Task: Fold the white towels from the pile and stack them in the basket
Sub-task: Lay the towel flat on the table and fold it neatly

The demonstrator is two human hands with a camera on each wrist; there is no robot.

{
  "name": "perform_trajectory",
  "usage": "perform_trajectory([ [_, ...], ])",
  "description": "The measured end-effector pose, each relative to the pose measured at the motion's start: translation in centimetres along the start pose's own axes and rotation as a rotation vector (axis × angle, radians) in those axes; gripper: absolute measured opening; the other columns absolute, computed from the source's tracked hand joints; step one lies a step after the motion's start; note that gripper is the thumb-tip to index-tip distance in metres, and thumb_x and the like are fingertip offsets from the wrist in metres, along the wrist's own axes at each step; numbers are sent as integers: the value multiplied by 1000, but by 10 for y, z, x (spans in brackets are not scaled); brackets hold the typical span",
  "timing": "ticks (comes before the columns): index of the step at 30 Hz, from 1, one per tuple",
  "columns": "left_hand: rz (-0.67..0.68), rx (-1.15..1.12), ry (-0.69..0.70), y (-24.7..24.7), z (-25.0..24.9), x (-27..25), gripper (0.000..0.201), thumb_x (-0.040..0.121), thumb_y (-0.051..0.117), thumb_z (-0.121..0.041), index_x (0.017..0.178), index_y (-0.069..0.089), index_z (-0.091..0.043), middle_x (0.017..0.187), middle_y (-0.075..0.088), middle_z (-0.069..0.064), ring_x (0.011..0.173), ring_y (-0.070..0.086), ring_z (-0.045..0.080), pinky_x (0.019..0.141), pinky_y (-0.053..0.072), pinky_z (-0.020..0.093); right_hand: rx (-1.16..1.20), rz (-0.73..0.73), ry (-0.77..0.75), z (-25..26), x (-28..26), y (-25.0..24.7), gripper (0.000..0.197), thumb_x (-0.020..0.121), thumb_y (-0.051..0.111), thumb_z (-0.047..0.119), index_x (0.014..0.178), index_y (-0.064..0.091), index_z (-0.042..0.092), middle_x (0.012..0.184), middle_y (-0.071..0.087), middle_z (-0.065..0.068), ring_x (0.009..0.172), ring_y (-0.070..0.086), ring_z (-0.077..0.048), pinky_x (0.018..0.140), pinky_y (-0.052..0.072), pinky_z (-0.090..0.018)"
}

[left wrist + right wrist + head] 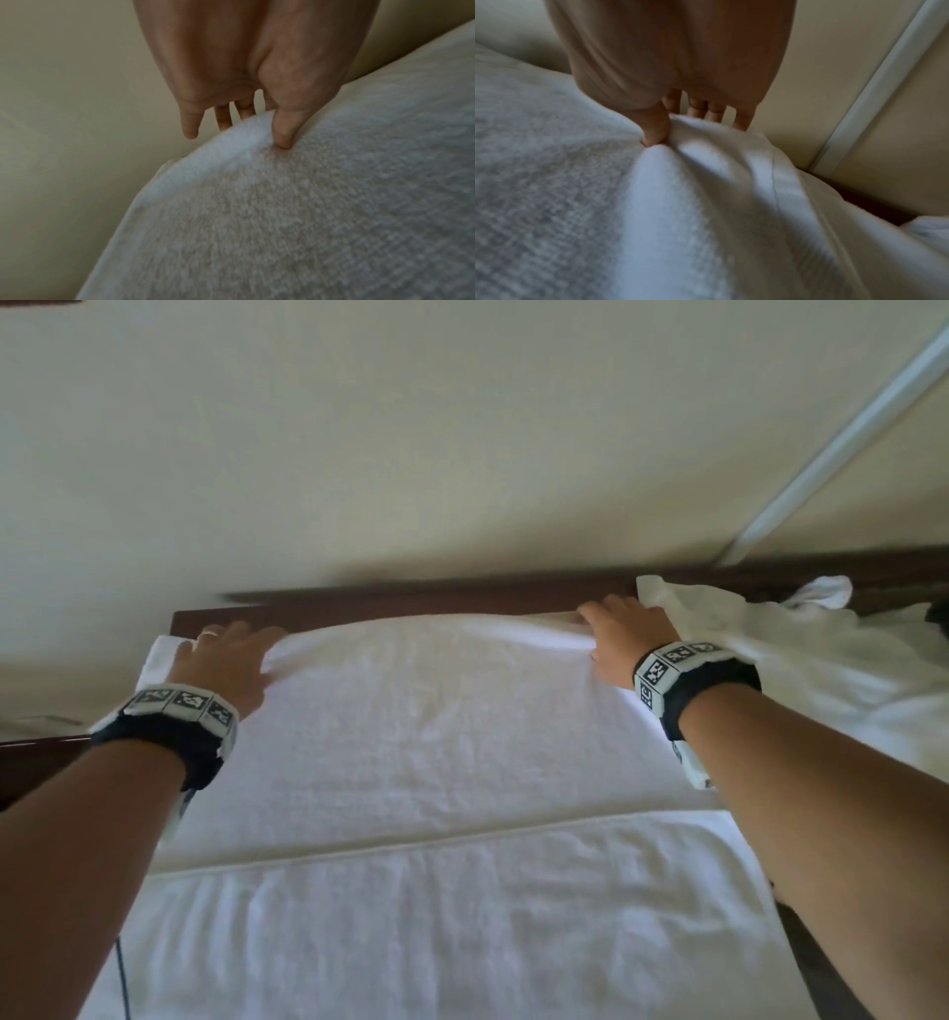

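A large white towel (436, 711) lies spread over the table, and a hem line crosses it nearer to me. My left hand (231, 654) pinches its far left edge, thumb on the near side and fingers behind the fold (252, 125). My right hand (621, 634) pinches the far right edge the same way, its thumb dug into the cloth (685, 125). The far edge is lifted slightly and bows between the hands. The terry surface fills the left wrist view (308, 203) and the right wrist view (654, 203). No basket is in view.
A crumpled pile of white towels (796, 660) lies just right of my right wrist. The table's dark wooden far edge (411, 600) runs close to a cream wall. A white strip (847, 428) runs up the wall at the right.
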State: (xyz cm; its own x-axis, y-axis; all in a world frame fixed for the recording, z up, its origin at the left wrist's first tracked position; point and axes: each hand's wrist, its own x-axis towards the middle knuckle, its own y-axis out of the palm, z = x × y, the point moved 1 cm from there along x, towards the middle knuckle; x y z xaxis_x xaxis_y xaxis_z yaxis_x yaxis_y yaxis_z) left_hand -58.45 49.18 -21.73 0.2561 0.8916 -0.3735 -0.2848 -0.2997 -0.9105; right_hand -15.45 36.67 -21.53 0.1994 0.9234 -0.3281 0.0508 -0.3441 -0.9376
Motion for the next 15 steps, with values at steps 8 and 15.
perform_trajectory([
  [8,-109,54,9,-16,4,-39,31,96,57,-36,119,63,-16,119,65,8,113,57,34,97,41,40,114,-65,42,-15,-38,-20,29,85,60,22,112,58,11,98,65,-10,92,60,-35,73,46,-32],
  [15,-156,-99,70,-41,32,-138,20,85,62,-43,86,52,-26,86,70,11,79,65,36,72,50,38,-1,-155,71,-9,-143,-43,22,88,50,40,95,52,20,76,61,-2,80,59,-28,81,27,-38],
])
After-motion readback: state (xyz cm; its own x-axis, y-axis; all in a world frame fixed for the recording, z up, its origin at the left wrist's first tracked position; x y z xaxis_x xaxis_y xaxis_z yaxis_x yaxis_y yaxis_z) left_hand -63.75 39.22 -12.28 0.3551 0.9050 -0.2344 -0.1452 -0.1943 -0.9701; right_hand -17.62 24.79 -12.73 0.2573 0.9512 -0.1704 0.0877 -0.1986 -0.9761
